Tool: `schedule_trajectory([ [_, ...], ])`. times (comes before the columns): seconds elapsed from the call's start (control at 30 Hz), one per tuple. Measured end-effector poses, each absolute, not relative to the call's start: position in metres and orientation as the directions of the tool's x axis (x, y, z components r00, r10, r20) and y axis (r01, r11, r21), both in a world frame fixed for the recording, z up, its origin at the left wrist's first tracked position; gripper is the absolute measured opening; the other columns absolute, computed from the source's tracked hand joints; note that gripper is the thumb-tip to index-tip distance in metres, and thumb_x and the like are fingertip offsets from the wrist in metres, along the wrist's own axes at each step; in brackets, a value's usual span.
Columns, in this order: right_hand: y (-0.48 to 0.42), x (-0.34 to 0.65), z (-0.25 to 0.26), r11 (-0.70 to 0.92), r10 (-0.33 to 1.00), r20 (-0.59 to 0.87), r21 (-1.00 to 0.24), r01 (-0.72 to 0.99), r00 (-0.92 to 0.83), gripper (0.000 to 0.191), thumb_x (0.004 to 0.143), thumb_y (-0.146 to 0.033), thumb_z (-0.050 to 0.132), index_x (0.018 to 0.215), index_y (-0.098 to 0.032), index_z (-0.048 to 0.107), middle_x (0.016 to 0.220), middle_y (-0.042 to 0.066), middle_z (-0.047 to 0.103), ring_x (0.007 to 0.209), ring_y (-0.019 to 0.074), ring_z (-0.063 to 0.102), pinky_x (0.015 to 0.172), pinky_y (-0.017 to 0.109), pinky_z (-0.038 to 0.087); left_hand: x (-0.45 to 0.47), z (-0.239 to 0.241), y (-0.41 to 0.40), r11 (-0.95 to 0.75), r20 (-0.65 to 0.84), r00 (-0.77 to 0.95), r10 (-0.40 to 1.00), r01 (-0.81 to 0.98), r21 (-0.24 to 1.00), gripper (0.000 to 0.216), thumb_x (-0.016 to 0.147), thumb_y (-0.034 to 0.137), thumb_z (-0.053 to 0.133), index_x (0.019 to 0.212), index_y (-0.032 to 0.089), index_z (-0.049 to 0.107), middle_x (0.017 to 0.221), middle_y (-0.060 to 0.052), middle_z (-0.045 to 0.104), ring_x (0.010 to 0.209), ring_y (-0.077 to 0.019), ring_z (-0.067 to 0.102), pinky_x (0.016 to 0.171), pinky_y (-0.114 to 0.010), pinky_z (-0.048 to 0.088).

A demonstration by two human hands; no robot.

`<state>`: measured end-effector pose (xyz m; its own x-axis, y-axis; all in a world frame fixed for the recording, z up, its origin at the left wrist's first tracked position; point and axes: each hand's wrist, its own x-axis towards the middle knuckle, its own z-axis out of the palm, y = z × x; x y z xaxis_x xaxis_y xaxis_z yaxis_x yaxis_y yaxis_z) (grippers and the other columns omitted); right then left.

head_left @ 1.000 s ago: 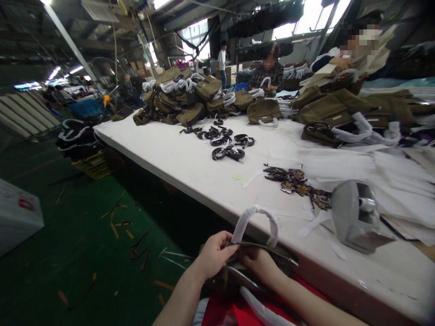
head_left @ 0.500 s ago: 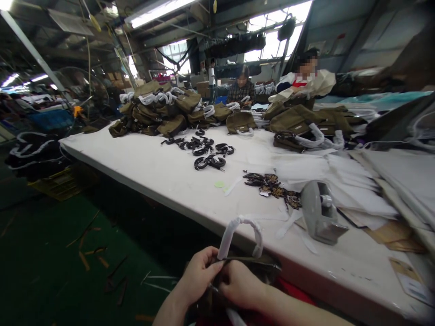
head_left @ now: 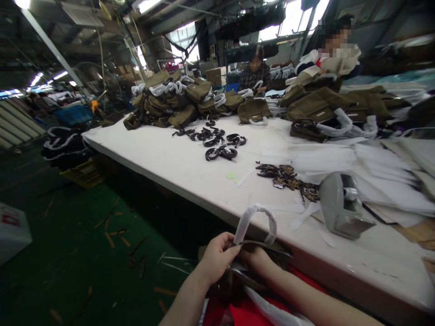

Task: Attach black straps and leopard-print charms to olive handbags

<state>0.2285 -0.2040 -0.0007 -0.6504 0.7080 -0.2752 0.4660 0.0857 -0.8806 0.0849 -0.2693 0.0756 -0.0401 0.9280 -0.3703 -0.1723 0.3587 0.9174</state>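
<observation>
An olive handbag (head_left: 278, 254) is held at the table's near edge, its opening towards me. One handle (head_left: 255, 209), wrapped in white, arches up from its far side. My left hand (head_left: 217, 259) pinches the bag's rim at the left foot of that handle, thumb on top. Inside the mouth of the bag is my right hand (head_left: 258, 262), its fingers hidden by the fabric, so their grip does not show. A zip (head_left: 242, 273) runs along the near rim. Another white-wrapped strip (head_left: 268, 305) hangs below over red cloth.
On the white table (head_left: 163, 158) lie coiled black straps (head_left: 217, 140), patterned tags (head_left: 288, 179) and a grey tape dispenser (head_left: 345, 203). Olive bags (head_left: 170, 99) are heaped at the back, where two people sit or stand. White sheets (head_left: 322, 158) cover the right side.
My right hand has gone deeper into the bag, and the bag's mouth has opened wider. My left hand keeps its place by the handle. The view has shifted left and down.
</observation>
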Motion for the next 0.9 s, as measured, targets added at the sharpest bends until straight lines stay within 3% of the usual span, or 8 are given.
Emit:
schedule_trajectory([
  [0.17, -0.209, 0.235, 0.016, 0.152, 0.735, -0.232, -0.860, 0.488, -0.637, 0.027, 0.083, -0.020, 0.049, 0.092, -0.015, 0.074, 0.097, 0.013, 0.077, 0.090, 0.0255, 0.070, 0.084, 0.037, 0.053, 0.082, 0.078, -0.271, 0.376, -0.382, -0.016, 0.924, -0.147, 0.915, 0.032, 0.079, 0.039, 0.072, 0.096, 0.013, 0.066, 0.083, -0.004, 0.066, 0.073, -0.0125, 0.057, 0.068, -0.023, 0.043],
  [0.3, -0.210, 0.236, 0.024, 0.177, 0.747, -0.226, -0.839, 0.515, -0.625, 0.023, 0.077, -0.016, 0.054, 0.084, -0.017, 0.076, 0.088, 0.011, 0.078, 0.081, 0.0247, 0.070, 0.078, 0.036, 0.053, 0.082, 0.077, -0.272, 0.386, -0.390, 0.021, 0.920, -0.207, 0.899, 0.033, 0.079, 0.041, 0.073, 0.096, 0.014, 0.065, 0.086, -0.005, 0.067, 0.077, -0.0143, 0.059, 0.070, -0.024, 0.044],
  [0.5, -0.209, 0.239, 0.015, 0.093, 0.743, -0.244, -0.884, 0.458, -0.623, 0.025, 0.077, -0.012, 0.053, 0.088, -0.016, 0.075, 0.086, 0.006, 0.079, 0.079, 0.0198, 0.072, 0.068, 0.026, 0.054, 0.080, 0.072, -0.272, 0.381, -0.384, 0.010, 0.923, -0.154, 0.912, 0.034, 0.081, 0.043, 0.071, 0.097, 0.014, 0.067, 0.087, -0.005, 0.069, 0.078, -0.0149, 0.060, 0.069, -0.024, 0.043],
  [0.67, -0.222, 0.233, 0.036, 0.148, 0.706, -0.186, -0.905, 0.399, -0.684, 0.022, 0.072, -0.010, 0.055, 0.080, -0.017, 0.074, 0.081, 0.003, 0.077, 0.072, 0.0170, 0.067, 0.065, 0.024, 0.049, 0.081, 0.070, -0.271, 0.384, -0.382, 0.058, 0.922, -0.233, 0.893, 0.033, 0.080, 0.042, 0.071, 0.097, 0.014, 0.064, 0.089, -0.005, 0.068, 0.082, -0.0169, 0.062, 0.073, -0.026, 0.046],
  [0.8, -0.226, 0.218, 0.053, 0.085, 0.549, -0.137, -0.972, 0.218, -0.825, 0.014, 0.062, -0.005, 0.053, 0.061, -0.016, 0.062, 0.062, -0.004, 0.061, 0.056, 0.0093, 0.052, 0.052, 0.018, 0.039, 0.078, 0.069, -0.270, 0.389, -0.387, 0.049, 0.921, -0.185, 0.902, 0.033, 0.081, 0.043, 0.070, 0.098, 0.015, 0.062, 0.085, -0.003, 0.067, 0.079, -0.0160, 0.061, 0.070, -0.026, 0.046],
  [0.9, -0.220, 0.214, 0.057, 0.058, 0.473, -0.125, -0.983, 0.173, -0.872, 0.017, 0.058, -0.006, 0.051, 0.047, -0.017, 0.045, 0.045, -0.008, 0.040, 0.044, 0.0054, 0.035, 0.044, 0.019, 0.027, 0.070, 0.069, -0.266, 0.352, -0.352, 0.007, 0.936, 0.008, 0.936, 0.033, 0.084, 0.045, 0.064, 0.099, 0.016, 0.063, 0.084, -0.002, 0.067, 0.078, -0.0164, 0.061, 0.068, -0.026, 0.045],
])
